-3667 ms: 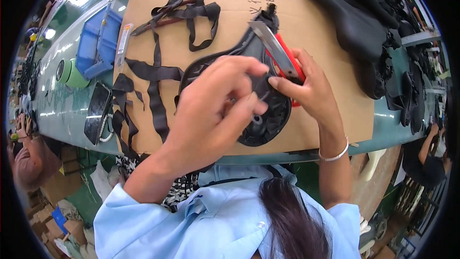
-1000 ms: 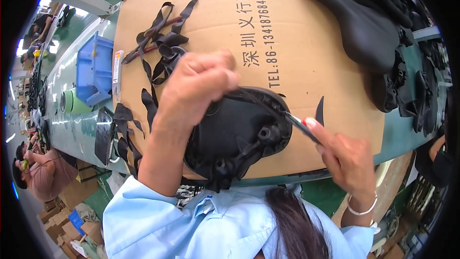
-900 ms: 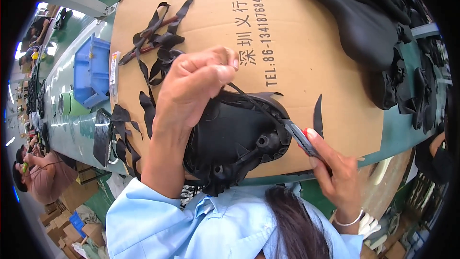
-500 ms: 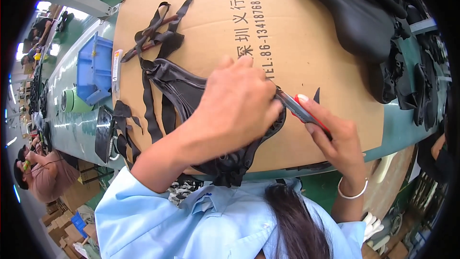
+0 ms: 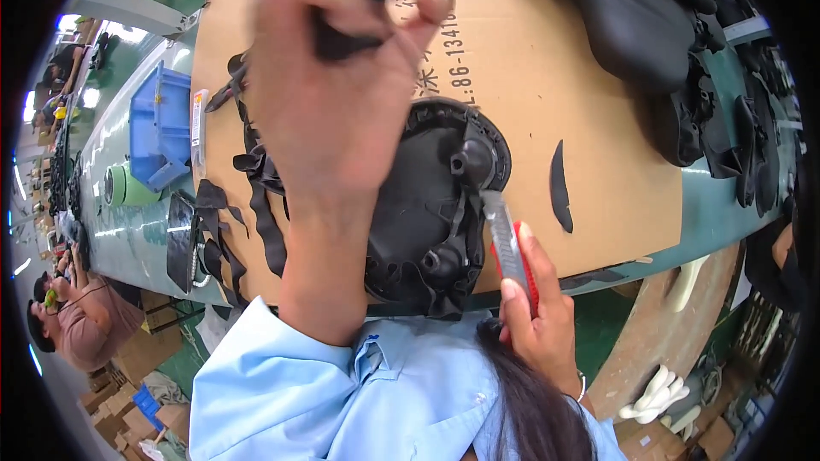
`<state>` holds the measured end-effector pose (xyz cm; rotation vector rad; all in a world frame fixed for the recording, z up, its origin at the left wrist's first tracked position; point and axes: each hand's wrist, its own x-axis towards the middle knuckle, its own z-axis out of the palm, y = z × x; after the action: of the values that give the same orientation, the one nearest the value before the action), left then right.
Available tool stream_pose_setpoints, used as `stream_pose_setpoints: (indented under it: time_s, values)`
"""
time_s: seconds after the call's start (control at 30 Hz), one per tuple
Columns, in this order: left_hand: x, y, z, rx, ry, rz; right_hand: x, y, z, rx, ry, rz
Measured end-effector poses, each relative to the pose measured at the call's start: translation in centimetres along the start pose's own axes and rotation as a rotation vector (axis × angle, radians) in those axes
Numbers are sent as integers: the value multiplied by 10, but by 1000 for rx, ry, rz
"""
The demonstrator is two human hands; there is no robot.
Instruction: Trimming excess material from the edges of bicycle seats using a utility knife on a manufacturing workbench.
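My right hand (image 5: pixel 547 316) grips a red-and-grey utility knife (image 5: pixel 512 260). The knife's tip is at the edge of a black bike saddle (image 5: pixel 418 179), which lies underside up on the cardboard, partly hidden behind my left arm. My left hand (image 5: pixel 342 94) is raised above the far part of the cardboard, smeared by motion. Its fingers are curled around a black strip of trim (image 5: pixel 337 41), mostly covered by the hand. Right of the saddle lies a thin, curved black scrap (image 5: pixel 559 188).
Printed cardboard (image 5: pixel 615 205) covers the green table. Finished-looking black saddles (image 5: pixel 632 34) are piled at far right. Black trimmings (image 5: pixel 224 222) lie at left, near a blue bin (image 5: pixel 162 124) and a green roll (image 5: pixel 124 186). Another person (image 5: pixel 90 316) sits beyond the left side.
My left hand has lifted off the saddle and swung up and left with a black strip. My right hand and the knife have moved left and nearer. The saddle has turned, showing more underside.
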<state>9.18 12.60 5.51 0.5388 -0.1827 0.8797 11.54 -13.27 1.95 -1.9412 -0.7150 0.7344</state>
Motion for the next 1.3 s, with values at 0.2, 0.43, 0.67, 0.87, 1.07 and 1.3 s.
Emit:
stream_pose_setpoints:
  time_s: [0.2, 0.43, 0.67, 0.87, 1.07, 1.3]
  values:
    - [-33, 16, 10, 1549, -352, -332, 18, -18, -30, -336, -210, -143]
    - [-38, 12, -25, 2024, -878, 131, 69, -40, -36, -344, -344, -95]
    - [-27, 9, -46, 1752, -84, 537, 7, -16, -13, -83, -201, 99]
    - [-19, 15, -47, 1225, 396, 134, -3, -15, -1, -265, -10, -219]
    - [-83, 64, -24, 1282, 464, -621, 100, -28, -76, -428, -322, -203]
    - [-61, 35, -23, 761, 60, -343, 102, -42, -66, -824, -458, -646]
